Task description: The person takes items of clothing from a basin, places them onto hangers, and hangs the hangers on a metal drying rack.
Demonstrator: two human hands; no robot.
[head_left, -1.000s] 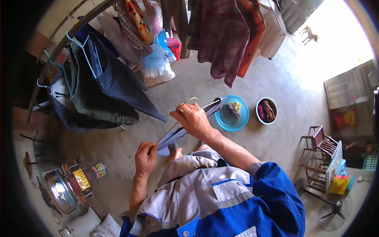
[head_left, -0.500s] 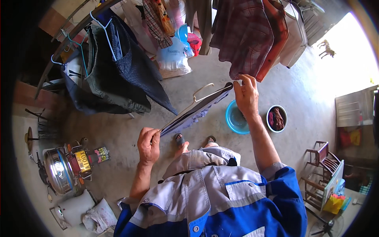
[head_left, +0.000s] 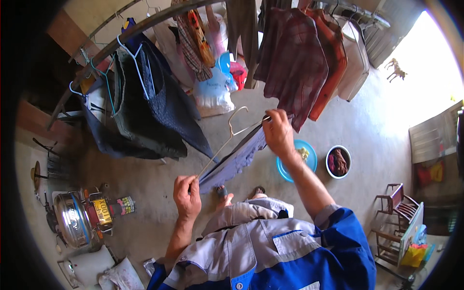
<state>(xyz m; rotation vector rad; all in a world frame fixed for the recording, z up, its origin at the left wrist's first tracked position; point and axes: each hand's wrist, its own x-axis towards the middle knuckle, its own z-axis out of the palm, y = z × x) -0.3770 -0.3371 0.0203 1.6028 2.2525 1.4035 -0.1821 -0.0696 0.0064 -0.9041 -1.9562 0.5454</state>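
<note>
Between my two hands a thin wire hanger (head_left: 232, 134) is held at a slant, its hook pointing away from me. Draped along it is a greyish-purple garment with a dark upper edge (head_left: 234, 163); its exact kind is unclear. My left hand (head_left: 187, 197) pinches the near left end of the hanger and cloth. At the far right end, my right hand (head_left: 279, 134) grips the other corner, close below a maroon plaid shirt (head_left: 292, 63) on the rack.
A curved metal rack bar (head_left: 159, 20) carries dark trousers (head_left: 145, 121), an orange shirt (head_left: 334, 58) and a white shirt (head_left: 356, 60). A blue basin (head_left: 313, 169) and a white basin of dark cloth (head_left: 350, 163) stand on the floor. A motorcycle (head_left: 72, 220) is left; a wooden chair (head_left: 403, 200) right.
My right hand has moved left and nearer to me, away from the plaid shirt's hem. The hanger's hook stands out more above the cloth. Yellowish contents now show in the blue basin.
</note>
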